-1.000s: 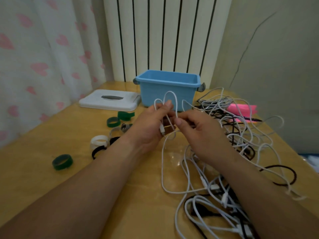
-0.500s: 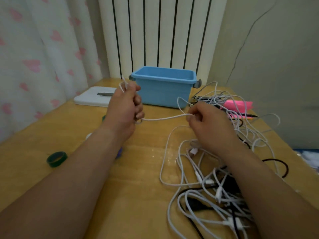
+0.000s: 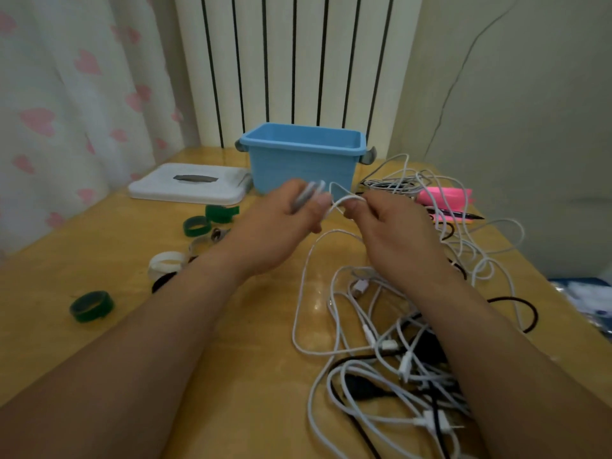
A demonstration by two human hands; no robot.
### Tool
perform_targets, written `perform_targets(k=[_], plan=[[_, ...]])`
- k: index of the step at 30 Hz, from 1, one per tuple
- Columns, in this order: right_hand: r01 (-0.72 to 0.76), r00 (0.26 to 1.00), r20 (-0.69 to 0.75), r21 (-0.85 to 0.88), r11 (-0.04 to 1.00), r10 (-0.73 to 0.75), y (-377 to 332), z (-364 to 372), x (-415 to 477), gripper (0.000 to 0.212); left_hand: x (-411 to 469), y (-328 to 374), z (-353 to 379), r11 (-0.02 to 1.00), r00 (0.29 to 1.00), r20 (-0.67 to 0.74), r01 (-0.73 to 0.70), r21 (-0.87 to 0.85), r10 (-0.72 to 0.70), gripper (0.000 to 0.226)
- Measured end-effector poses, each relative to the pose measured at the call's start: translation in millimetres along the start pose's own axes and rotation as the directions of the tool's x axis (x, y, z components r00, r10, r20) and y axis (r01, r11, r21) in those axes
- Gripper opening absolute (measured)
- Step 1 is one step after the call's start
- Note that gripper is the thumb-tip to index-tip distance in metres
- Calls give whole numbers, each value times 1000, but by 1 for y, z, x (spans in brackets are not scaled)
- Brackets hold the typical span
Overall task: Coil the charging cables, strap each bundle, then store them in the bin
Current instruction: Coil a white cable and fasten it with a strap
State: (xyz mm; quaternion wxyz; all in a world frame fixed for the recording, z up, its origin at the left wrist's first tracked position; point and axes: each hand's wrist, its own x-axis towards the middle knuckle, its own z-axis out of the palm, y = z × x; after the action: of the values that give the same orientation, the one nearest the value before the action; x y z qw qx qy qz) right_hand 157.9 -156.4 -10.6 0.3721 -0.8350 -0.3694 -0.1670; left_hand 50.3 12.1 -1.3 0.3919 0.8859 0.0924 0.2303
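My left hand (image 3: 284, 223) grips folded loops of a white charging cable (image 3: 306, 276) in front of the blue bin (image 3: 301, 160). My right hand (image 3: 390, 230) pinches the same cable close beside it, fingertips almost touching the left hand. The cable's free length drops to the wooden table (image 3: 258, 359) and runs into a tangle of white and black cables (image 3: 397, 352) under my right forearm. Several rolled straps lie left of my hands: green ones (image 3: 92, 306) (image 3: 197, 225) and a white one (image 3: 165, 263).
A white bin lid (image 3: 188, 187) lies left of the bin. Pink sticky notes (image 3: 443, 198) and a pen (image 3: 460, 215) sit at the right among more cables. A radiator and curtain stand behind the table. The table's right edge is close to the cable pile.
My left hand swung back right from its outstretched pull and met my right hand in front of the bin, adding another loop of white cable. The stretched span between the hands is gone.
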Motion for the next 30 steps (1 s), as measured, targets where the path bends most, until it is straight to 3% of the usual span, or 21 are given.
perform_targets(k=[4,9,13,15,17,22,24,27,30], plan=[[-66,997,32,108,992,63,-6,0,0,38,-4,11,8,999,990,143,-11,-46,18,53],[-81,993,101,213,974,61,-12,-3,-2,20,-5,7,6,997,975,206,-75,-36,81,40],[-51,994,105,247,968,25,-13,-1,-5,10,-2,2,1,959,999,38,12,-282,-1,39],[-12,995,96,174,985,-5,-10,1,-5,14,1,-1,-3,872,994,-69,40,-489,-84,33],[38,996,82,95,995,-46,-8,2,-5,17,5,-5,-5,806,982,-122,44,-590,-143,29],[61,996,59,173,983,-72,-11,12,-9,16,6,-3,10,764,998,-35,20,-645,-57,15],[114,987,85,198,973,-133,-15,18,-12,12,6,0,19,728,999,-2,38,-684,-55,21],[199,974,73,181,963,-214,-19,19,-15,8,3,5,25,685,992,26,102,-721,-120,27],[194,972,109,114,974,-207,-19,17,-15,5,4,6,20,656,982,-5,124,-744,-191,31]])
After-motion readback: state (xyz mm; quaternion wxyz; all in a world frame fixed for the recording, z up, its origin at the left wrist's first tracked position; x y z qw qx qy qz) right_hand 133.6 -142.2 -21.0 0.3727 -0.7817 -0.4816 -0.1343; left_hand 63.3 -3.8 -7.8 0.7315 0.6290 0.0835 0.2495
